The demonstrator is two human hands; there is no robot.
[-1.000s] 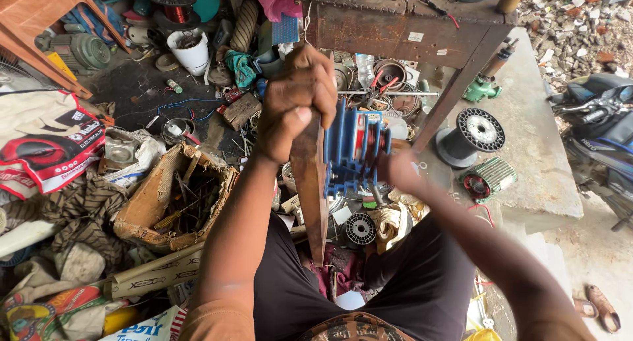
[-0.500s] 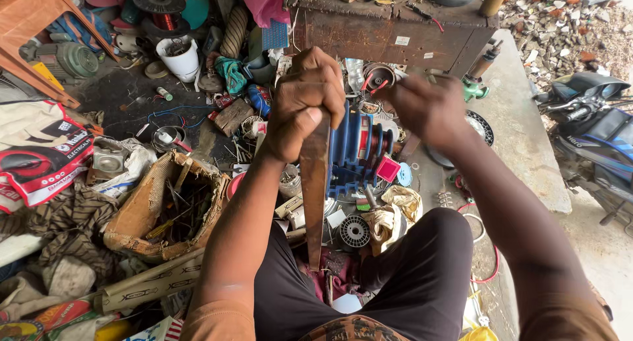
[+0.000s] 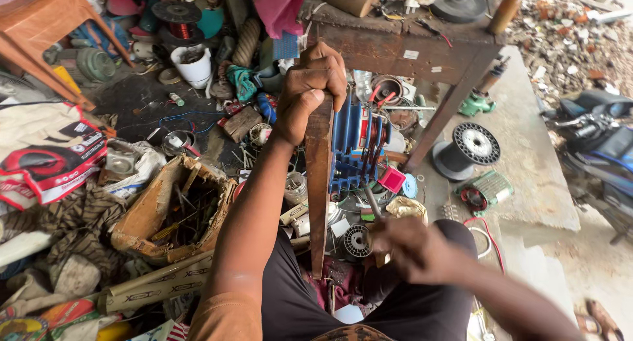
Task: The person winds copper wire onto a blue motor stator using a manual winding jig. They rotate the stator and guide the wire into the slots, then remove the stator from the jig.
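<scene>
**Plank upright, work on the motor unfinished**

The left hand (image 3: 315,84) was clenched around the top of an upright wooden plank (image 3: 319,183), just in front of the blue motor housing (image 3: 356,146). The right hand (image 3: 412,248), blurred, hovered below the housing; its grip could not be told. The housing looked open, windings exposed. The plank's foot was lost among clutter.

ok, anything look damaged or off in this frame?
Yes: the cardboard box left of the left hand is torn, its walls splayed and sagging, tools loose inside. The wooden plank that hand holds stands upright. The right hand is motion-blurred; I cannot tell what it holds.
</scene>
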